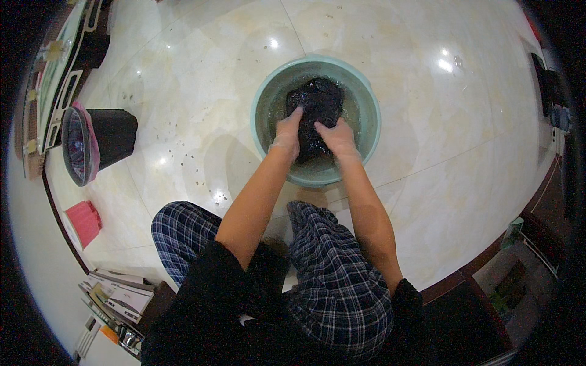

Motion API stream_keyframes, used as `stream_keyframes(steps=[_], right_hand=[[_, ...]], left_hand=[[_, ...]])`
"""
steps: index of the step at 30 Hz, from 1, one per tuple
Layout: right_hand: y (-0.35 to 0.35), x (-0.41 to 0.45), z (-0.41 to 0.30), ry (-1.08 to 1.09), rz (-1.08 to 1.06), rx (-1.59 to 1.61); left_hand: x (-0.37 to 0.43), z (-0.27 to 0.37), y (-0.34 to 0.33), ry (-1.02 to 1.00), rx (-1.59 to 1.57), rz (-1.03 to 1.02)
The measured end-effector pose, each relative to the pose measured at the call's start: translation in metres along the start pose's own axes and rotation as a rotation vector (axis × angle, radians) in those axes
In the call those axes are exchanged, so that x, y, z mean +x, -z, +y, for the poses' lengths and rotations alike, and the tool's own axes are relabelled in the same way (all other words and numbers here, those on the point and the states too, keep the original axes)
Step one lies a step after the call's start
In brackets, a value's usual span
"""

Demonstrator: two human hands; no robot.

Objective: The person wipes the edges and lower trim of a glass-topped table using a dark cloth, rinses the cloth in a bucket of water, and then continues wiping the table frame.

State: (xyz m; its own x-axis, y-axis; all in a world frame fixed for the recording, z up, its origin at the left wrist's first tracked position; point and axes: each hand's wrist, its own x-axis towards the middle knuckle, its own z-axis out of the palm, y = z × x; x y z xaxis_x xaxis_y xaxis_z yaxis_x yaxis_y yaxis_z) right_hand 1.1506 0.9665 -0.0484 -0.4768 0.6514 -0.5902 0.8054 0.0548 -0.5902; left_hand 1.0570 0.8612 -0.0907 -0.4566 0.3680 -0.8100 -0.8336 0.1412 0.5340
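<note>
A wet, dark cloth [320, 98] lies bunched in a pale green plastic basin [371, 110] that holds some water. My left hand [288, 130] grips the cloth along its left side, thumb on top. On the opposite side, my right hand [338, 136] has hold of it too, its thumb pointing inward. Both hands appear to wear thin clear gloves that end near the wrists. The fingers under the cloth are hidden. The basin rests on the floor in front of my knees.
On the left a black waste bin [114, 137] with a pink liner stands near a pink container [84, 222]. Water drops dot the glossy tiled floor [197, 114] between bin and basin. Furniture with a glass top [59, 73] is at the upper left. A dark step edge [448, 283] runs lower right.
</note>
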Motion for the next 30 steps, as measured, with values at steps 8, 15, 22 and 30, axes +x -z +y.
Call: stream_keyframes(steps=[8,15,22,30], right_hand=[[0.000,-0.039,-0.003,0.206,-0.075,-0.019],[0.020,-0.060,-0.017,0.528,-0.292,-0.216],[0.027,-0.052,-0.012,0.594,0.045,-0.111],[-0.003,-0.003,0.058,0.197,-0.100,0.311]], left_hand=[[-0.039,0.005,-0.006,0.289,-0.133,-0.349],[-0.050,0.023,0.001,0.264,-0.109,-0.417],[-0.048,0.024,-0.004,0.290,-0.430,-0.466],[-0.036,0.003,0.000,0.390,-0.467,-0.512]])
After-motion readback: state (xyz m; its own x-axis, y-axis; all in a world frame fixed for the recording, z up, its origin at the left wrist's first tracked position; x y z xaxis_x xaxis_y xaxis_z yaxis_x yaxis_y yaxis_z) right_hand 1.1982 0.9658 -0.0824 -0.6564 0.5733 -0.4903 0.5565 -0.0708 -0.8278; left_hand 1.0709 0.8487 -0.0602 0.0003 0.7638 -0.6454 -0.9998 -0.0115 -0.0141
